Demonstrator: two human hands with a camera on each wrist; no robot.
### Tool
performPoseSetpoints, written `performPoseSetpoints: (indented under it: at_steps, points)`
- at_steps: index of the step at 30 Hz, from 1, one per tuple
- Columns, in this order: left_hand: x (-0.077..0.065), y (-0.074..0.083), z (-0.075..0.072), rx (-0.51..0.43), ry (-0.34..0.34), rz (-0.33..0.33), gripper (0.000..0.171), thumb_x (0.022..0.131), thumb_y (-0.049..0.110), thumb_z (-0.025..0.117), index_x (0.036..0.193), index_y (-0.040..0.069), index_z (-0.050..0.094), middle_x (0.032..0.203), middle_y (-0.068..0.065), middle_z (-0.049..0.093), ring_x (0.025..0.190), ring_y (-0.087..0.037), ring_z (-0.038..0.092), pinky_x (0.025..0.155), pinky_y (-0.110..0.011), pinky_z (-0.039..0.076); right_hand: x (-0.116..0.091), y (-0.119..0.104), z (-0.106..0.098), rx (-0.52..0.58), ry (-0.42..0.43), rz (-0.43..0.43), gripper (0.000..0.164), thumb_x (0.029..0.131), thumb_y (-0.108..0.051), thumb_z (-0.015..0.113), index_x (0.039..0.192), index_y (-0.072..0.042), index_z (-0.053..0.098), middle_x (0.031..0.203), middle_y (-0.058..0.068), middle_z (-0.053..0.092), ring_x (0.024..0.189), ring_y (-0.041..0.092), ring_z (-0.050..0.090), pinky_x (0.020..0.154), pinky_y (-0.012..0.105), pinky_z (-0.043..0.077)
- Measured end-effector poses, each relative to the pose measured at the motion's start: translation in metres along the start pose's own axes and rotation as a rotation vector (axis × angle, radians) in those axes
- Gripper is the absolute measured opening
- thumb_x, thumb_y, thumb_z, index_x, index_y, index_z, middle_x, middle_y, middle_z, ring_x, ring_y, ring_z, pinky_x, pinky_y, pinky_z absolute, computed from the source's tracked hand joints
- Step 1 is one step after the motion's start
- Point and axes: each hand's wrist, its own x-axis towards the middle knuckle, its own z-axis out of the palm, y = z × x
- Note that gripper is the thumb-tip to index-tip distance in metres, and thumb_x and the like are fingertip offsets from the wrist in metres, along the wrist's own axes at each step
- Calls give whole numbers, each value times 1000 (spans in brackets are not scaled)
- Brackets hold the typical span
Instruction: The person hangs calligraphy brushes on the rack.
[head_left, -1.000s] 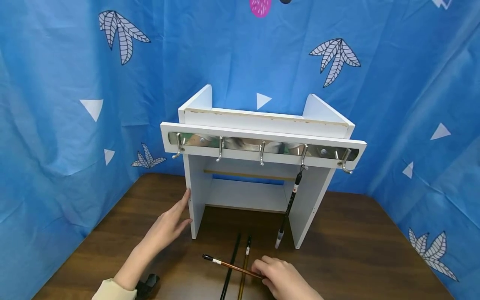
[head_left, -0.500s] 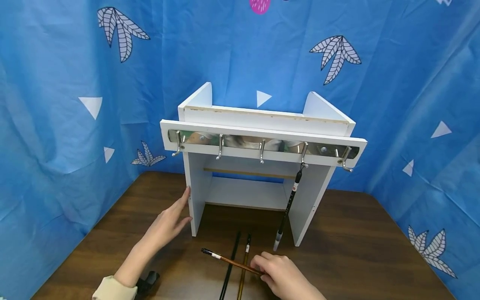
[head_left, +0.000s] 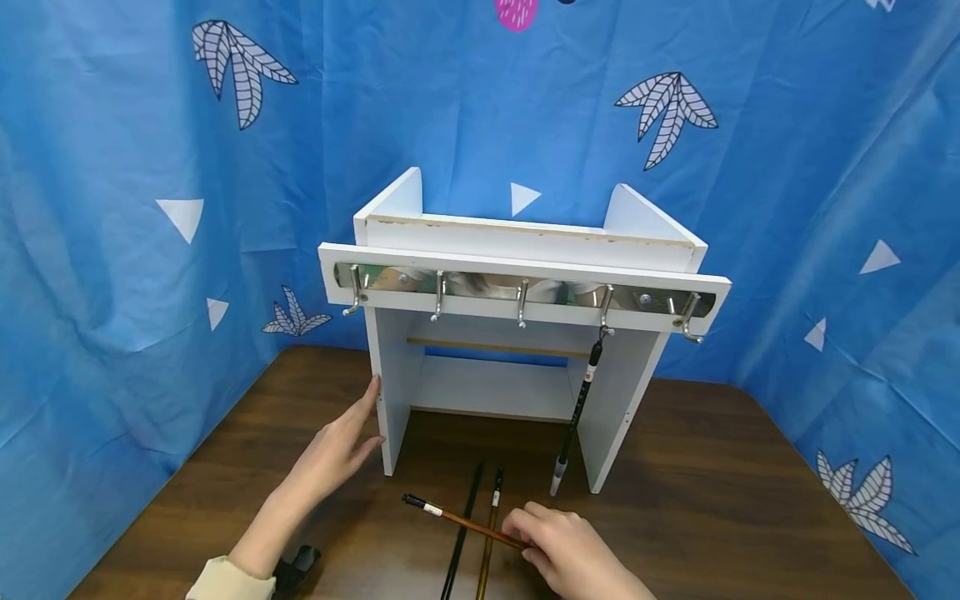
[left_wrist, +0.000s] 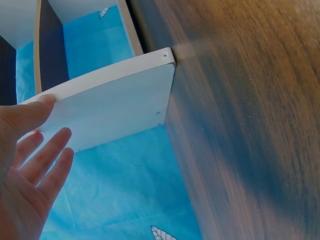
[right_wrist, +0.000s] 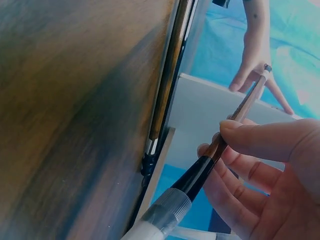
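At six o'clock in the head view we find a brown brush (head_left: 474, 525), its black end aimed toward ten; the thumb and fingers of the right hand (head_left: 564, 546) pinch its other end. The left hand (head_left: 330, 454), between seven and eight, spreads its fingers at the edge of a white shelf (head_left: 525, 242). We would keep the pinch light but firm, clear of the gold brush (head_left: 483, 571) beneath. Only the right wrist view shows us the clear cap (right_wrist: 162, 215), hidden by the hand in the head view.

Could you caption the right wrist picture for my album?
Right hand pinches a capped brush; left hand touches a white shelf.
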Motion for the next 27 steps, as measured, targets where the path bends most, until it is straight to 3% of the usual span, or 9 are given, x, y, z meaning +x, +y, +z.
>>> performPoseSetpoints:
  at_steps: [7,14,27]
  points:
    - [-1,1,1,-1,0,2,104,74,-2,77,152,13,9,136,-25,43,102,-34,59,73,-40,53,-2,-1,-3,26,-20,-8,36,74,7,72,98,-17,60,87,-13,54,69,-4,51,54,13,43]
    - [0,-1,0,2,11,15,104,73,-2,78,151,12,10,135,-24,44,101,-33,60,71,-40,53,-3,-1,-3,5,93,-47,40,72,9,74,99,-18,60,83,-14,50,67,-3,47,55,12,40]
    - [-1,-1,0,4,7,11,103,74,-2,77,151,12,10,136,-24,44,101,-33,60,72,-40,53,-3,-2,-6,22,148,-60,44,72,11,73,102,-17,58,81,-12,47,64,-2,43,54,12,39]
